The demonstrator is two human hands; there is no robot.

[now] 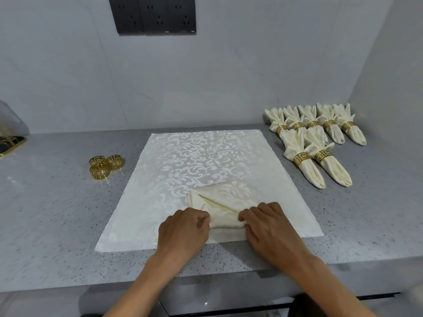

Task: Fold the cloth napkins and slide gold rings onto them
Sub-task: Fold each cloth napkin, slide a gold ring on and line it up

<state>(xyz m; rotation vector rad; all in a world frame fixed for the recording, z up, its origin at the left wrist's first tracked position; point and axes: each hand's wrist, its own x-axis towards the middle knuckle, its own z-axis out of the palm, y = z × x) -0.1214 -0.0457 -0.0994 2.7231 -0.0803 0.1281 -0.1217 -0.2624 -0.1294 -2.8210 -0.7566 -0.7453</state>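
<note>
A cream damask napkin lies spread flat on the grey speckled counter. On its near part sits a folded cream napkin. My left hand pinches the near left end of that fold. My right hand grips its near right end, fingers curled over the cloth. Three loose gold rings stand clustered on the counter to the left of the spread napkin.
Several finished napkins with gold rings lie in rows at the back right, against the wall corner. A black and gold object sits at the far left edge. Black wall sockets are above. The counter's front edge runs under my forearms.
</note>
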